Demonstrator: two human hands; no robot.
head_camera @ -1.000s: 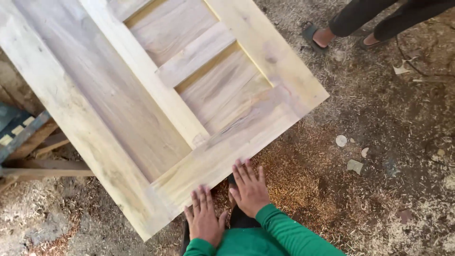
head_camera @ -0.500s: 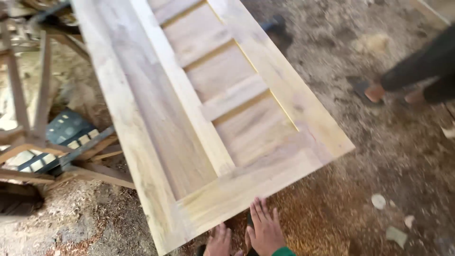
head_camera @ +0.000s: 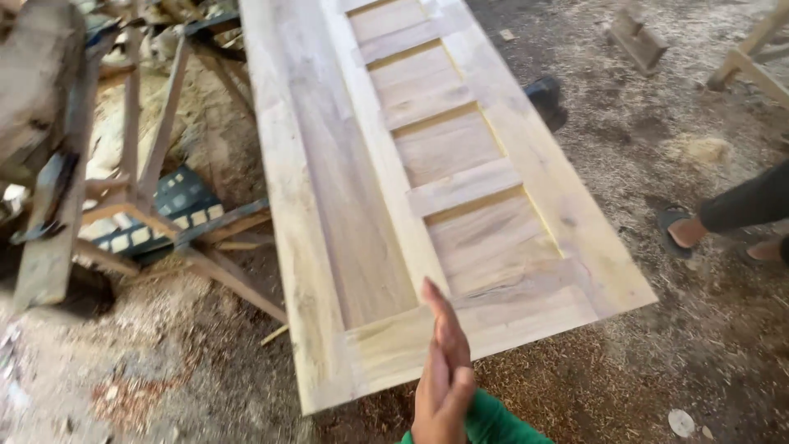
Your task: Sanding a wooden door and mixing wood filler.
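The long pale unfinished wooden panelled door fills most of the view, lying flat and raised off the ground, its near end pointing toward the person and its far end running out of the top of the picture; over the last second more and more of its length has come into view as the camera lifted, while the door itself seems to lie where it lay. To its left stands a rough wooden trestle frame with a dark patterned bundle tucked under it, and the sawdust-strewn dirt floor spreads to the right, where another person's sandalled feet wait near the door's right edge. The biggest change is at the near end: a second ago both hands lay spread flat by the door's bottom rail, and now they have lifted off it. The right hand, in a green sleeve, is raised edge-on with fingers straight and together, empty, grasping nothing, just above the bottom rail. The left hand seems pressed behind it, palm to palm, but I cannot tell for sure.
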